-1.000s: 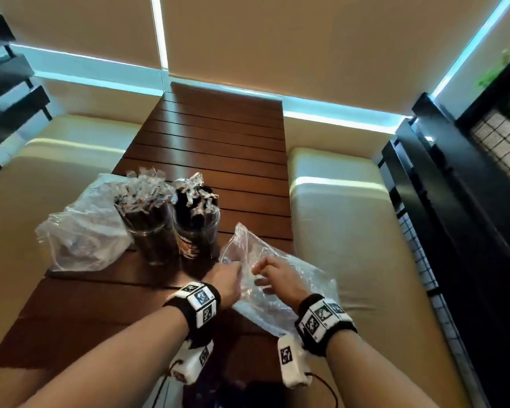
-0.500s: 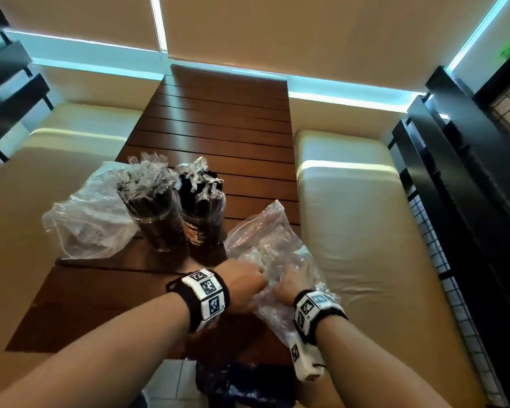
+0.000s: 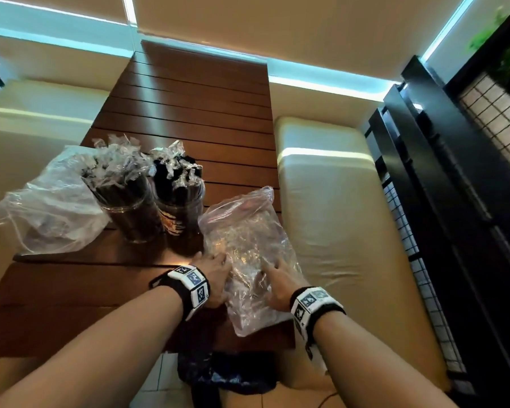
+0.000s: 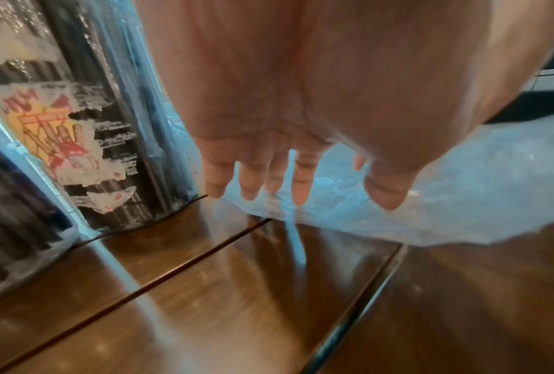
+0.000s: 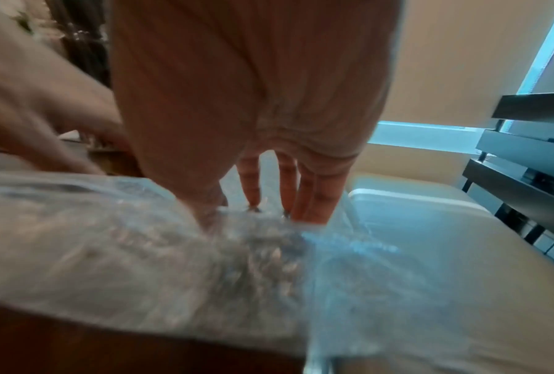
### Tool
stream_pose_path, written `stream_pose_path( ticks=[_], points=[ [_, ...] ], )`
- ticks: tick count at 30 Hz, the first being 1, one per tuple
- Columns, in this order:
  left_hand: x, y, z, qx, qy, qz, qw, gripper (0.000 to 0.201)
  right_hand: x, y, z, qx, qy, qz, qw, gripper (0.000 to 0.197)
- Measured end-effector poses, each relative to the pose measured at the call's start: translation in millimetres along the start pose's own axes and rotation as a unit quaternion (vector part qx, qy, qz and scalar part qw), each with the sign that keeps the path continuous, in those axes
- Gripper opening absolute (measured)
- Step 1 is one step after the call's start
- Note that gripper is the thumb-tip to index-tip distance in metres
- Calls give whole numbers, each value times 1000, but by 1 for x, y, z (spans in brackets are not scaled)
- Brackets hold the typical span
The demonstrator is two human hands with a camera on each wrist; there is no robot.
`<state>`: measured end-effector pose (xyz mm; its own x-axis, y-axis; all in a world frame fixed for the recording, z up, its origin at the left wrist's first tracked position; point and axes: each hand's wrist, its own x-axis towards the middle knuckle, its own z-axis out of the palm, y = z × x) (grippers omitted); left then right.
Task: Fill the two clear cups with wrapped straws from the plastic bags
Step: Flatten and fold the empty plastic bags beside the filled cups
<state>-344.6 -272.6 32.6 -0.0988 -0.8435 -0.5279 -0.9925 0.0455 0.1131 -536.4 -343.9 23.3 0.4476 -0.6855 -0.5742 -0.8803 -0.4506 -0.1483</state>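
The right hand [image 3: 278, 282] lies with straight fingers [image 5: 314, 205] spread flat on the near plastic bag [image 3: 249, 251], pressing the crinkled film down; nothing is pinched between them. The left hand [image 3: 215, 278] sits at the bag's left edge with its fingers [image 4: 251, 182] straight and slightly apart, tips at the film where it meets the wood, thumb out to the side, holding nothing. In the right wrist view the film bulges up, blurred, around the right fingertips.

This bag lies along the right edge of the tabletop [image 3: 195, 113], toward the near right corner, its near end hanging past the near edge. What it contains cannot be made out through the creases.

Just beside its far left corner stand the two clear cups, touching each other: the right cup [image 3: 181, 219], bearing a printed label, and the left cup [image 3: 130, 213]. Both are packed upright with dark wrapped straws [image 3: 121, 169] whose clear wrapper ends stick out above the rims.

A second plastic bag [image 3: 50, 207] lies crumpled at the left edge of the tabletop, against the left cup. Cream cushions [image 3: 336, 231] flank the table.
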Motion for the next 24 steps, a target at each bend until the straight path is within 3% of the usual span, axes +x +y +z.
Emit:
stream_pose_path(
  ticks=[2,4,7,9,12,13,15,17,19,21,23,24],
  points=[
    [0,2,-6,-7,3,16,1000,81,-2,-6,8,56,40,8,998,33],
    [-8,10,-15,-22,26,90,995,87,4,-15,12,109,59,29,992,27],
    [-21,19,-15,-10,32,137,990,89,12,-20,6,170,15,24,985,44],
    [-26,24,-3,52,21,129,990,72,10,-20,-6,202,-5,8,979,57],
    [-27,20,1,44,38,64,996,31,-1,-22,-16,273,14,-43,961,57],
    [-25,14,-1,31,40,35,998,27,-7,-22,-17,264,14,-71,962,62],
    [-23,-1,-7,6,52,-6,999,25,-17,-18,-15,113,-8,-128,985,73],
    [-25,-7,-14,-5,55,-14,998,25,-22,-9,-4,-31,-27,-151,988,69],
    [-30,-1,-18,-2,80,26,996,27,-19,-3,9,-73,0,-161,984,46],
    [-36,9,-17,-1,103,96,990,48,-16,-5,11,-39,42,-158,986,17],
    [-37,18,-12,2,84,117,990,68,-12,-12,6,38,80,-136,987,16],
    [-36,21,-7,9,81,108,991,67,-9,-16,3,69,98,-125,985,19]
  ],
)
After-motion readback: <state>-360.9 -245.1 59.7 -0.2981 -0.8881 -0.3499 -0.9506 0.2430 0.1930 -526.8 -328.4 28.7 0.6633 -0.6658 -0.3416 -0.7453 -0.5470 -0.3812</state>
